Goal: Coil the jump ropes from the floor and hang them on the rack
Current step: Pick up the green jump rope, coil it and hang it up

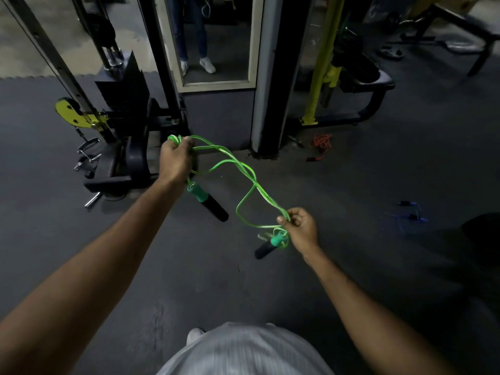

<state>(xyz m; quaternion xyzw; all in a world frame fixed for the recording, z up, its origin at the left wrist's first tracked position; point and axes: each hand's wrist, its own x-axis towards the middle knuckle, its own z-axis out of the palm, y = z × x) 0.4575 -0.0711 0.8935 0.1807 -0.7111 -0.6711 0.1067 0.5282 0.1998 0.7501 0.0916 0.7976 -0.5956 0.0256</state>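
A green jump rope [238, 169] stretches in several loose loops between my two hands, above the dark floor. My left hand [174, 159] grips one bunched end of the loops, and a black and teal handle [208, 203] hangs just below it. My right hand [301, 228] pinches the other end of the loops, with the second handle [269, 246] dangling under it. An orange jump rope [322, 146] lies in a heap on the floor beside the black pillar. A blue jump rope [411, 213] lies on the floor to the right.
A cable machine with a weight stack [123, 85] and a yellow pulley [71, 113] stands at the left. A mirror [213, 39] leans ahead, showing a person's legs. A yellow and black machine frame [319, 77] and a bench [460, 20] stand at the right.
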